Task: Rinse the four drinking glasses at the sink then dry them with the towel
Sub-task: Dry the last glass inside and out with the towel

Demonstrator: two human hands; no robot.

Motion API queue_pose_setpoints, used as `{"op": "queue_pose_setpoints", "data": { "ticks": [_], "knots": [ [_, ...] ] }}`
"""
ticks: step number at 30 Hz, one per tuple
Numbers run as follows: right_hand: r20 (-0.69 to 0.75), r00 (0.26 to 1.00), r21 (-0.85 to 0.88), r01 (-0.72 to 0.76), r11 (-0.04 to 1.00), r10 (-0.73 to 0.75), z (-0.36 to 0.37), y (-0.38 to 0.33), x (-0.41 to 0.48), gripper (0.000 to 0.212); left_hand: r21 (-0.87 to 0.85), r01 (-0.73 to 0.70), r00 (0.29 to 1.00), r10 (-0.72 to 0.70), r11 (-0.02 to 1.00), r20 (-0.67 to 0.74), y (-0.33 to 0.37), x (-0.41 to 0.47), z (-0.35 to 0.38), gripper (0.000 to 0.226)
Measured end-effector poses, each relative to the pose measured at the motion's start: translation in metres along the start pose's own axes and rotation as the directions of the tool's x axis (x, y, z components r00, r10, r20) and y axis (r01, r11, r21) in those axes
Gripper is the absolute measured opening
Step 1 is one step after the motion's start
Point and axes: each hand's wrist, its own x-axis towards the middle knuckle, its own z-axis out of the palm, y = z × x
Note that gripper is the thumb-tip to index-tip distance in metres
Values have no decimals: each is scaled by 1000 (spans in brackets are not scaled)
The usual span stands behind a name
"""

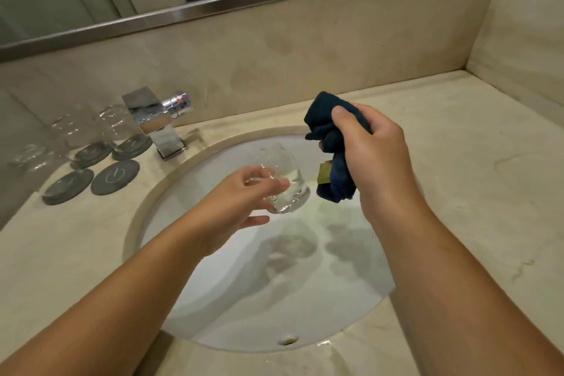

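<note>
My left hand (244, 192) holds one drinking glass (283, 180) by its thick base, fingers and thumb curled round it. The glass is tilted, mouth up and away from me, over the sink (244, 299), so any drips should fall into the basin rather than on the counter (473, 192). My right hand (375, 156) is clenched round the bunched towel (332, 143), holding it just beside the glass. They look apart, though I can't be sure at the near edge. I judge I'm about to push the cloth into the mouth, which is why it's wadded narrow.

The glass is clear and smooth with a heavy bottom, likely slippery if wet. The towel is dark blue, soft and nubby, with a small yellowish tag hanging from it. The basin is glossy white and oval, set under a pale veined stone top.

Left of the square chrome faucet (158, 122), three more glasses (117, 125) stand near round dark coasters (115, 176), out of the splash zone. One coaster sits bare, probably waiting for this glass. The leftmost glass is too blurred to place exactly.
</note>
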Motion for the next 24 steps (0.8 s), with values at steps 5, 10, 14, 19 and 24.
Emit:
{"op": "queue_pose_setpoints", "data": {
  "ticks": [5,10,14,19,24],
  "knots": [
    [56,998,-33,-31,999,33,6,1,-7,18,337,-22,998,43,941,-55,8,-42,-32,70],
    [176,981,-105,-68,992,86,20,12,-18,16,656,-62,989,132,753,-59,3,-66,-39,67],
    [334,931,-187,-85,979,145,33,21,-29,18,717,-85,968,228,692,-106,2,-75,-39,66],
    [344,934,-234,-10,972,93,31,19,-32,15,840,-165,929,368,516,-43,3,-78,-47,73],
    [294,956,-251,57,966,20,27,17,-30,15,953,-202,944,303,225,129,12,-74,-54,80]
  ]
}}
